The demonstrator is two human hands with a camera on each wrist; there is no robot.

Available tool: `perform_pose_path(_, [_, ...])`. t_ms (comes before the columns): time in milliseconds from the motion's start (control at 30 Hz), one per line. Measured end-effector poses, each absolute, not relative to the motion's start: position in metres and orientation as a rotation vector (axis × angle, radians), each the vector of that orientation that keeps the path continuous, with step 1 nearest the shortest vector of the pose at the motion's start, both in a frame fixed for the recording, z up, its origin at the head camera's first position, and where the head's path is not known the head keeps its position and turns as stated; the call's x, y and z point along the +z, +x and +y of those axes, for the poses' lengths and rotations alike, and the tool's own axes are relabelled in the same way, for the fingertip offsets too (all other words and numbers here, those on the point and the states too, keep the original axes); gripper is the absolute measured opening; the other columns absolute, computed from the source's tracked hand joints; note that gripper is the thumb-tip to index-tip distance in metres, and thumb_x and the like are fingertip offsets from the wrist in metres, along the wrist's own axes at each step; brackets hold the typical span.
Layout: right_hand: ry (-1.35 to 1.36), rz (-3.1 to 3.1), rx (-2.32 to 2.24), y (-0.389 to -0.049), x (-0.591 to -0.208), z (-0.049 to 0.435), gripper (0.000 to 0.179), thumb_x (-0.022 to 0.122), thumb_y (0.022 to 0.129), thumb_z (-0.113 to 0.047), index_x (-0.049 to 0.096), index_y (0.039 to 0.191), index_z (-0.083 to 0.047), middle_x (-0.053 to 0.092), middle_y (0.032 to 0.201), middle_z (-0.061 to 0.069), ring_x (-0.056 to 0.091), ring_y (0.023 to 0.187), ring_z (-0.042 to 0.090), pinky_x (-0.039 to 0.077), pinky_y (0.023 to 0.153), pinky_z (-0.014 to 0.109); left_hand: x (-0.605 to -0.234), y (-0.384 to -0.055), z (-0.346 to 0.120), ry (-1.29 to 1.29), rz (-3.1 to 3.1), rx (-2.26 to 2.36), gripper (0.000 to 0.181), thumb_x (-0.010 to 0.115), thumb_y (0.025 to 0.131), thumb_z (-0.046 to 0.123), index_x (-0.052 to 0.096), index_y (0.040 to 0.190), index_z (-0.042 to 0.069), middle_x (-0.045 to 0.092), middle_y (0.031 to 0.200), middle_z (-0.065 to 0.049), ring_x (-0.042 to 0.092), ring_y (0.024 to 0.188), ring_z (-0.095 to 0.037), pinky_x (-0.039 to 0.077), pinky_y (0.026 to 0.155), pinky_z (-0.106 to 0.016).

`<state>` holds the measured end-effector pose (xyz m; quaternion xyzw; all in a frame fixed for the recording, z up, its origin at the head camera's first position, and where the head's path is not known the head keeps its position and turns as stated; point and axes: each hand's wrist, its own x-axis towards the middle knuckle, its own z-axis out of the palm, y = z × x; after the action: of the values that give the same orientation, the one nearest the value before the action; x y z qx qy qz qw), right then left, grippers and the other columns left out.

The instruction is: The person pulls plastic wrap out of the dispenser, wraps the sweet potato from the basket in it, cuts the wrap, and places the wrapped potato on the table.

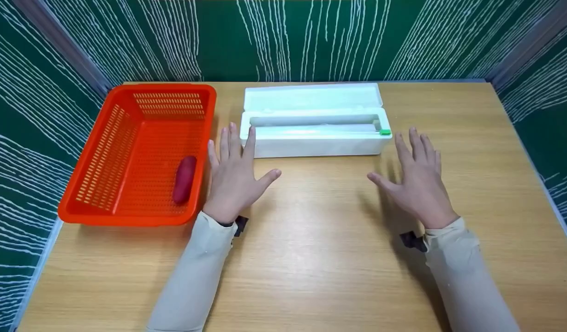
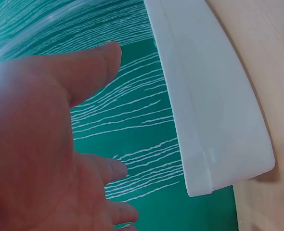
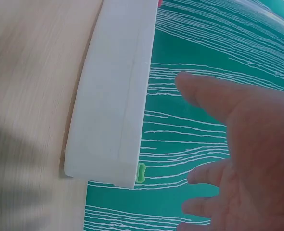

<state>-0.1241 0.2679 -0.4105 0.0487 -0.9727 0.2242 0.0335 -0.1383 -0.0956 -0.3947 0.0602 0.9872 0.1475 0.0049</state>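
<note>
A white cling film dispenser box point(image 1: 315, 148) stands at the back middle of the table, its lid point(image 1: 313, 97) tipped back. Inside lies a roll of clear film point(image 1: 311, 130), and a green slide cutter point(image 1: 384, 132) sits at the right end of the front rim. My left hand point(image 1: 232, 182) is held with fingers spread in front of the box's left end, beside the basket, and holds nothing. To the right of the box's front, my right hand point(image 1: 419, 186) is also spread and bare. Both wrist views show the box's front wall point(image 2: 224, 101) beyond the thumbs.
An orange plastic basket point(image 1: 126, 220) with slotted walls stands on the left, close to my left hand. In its right side lies a reddish-purple sweet potato point(image 1: 184, 180). Green panels point(image 1: 223, 41) with white streaks border the wooden table point(image 1: 311, 258) at the back and sides.
</note>
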Motion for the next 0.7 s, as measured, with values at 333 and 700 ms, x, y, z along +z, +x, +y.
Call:
perform_pose_path(333, [0.188, -2.978, 0.668, -0.1234, -0.4108, 0.2688, 0.104, 0.067, 0.092, -0.064, 0.017, 0.166, -0.01, 0.0, 0.173, 0.019, -0.003, 0.157, 0.045, -0.01, 0.122, 0.064, -0.3968, -0.1374, -0.0989, 0.181, 3.087, 0.461, 0.107, 0.06, 0.09, 0.071, 0.007, 0.168, 0.019, -0.009, 0.173, -0.015, -0.01, 0.159, -0.037, -0.015, 0.121, -0.061])
perform_pose_path(700, [0.18, -2.999, 0.692, -0.1237, -0.4086, 0.2684, 0.105, 0.066, 0.091, -0.066, 0.014, 0.167, -0.013, -0.003, 0.173, 0.017, -0.004, 0.157, 0.044, -0.01, 0.122, 0.063, -0.3968, -0.1386, -0.0979, 0.182, 3.085, 0.447, 0.107, 0.059, 0.091, 0.071, 0.006, 0.167, 0.02, -0.01, 0.173, -0.015, -0.01, 0.159, -0.038, -0.014, 0.122, -0.06])
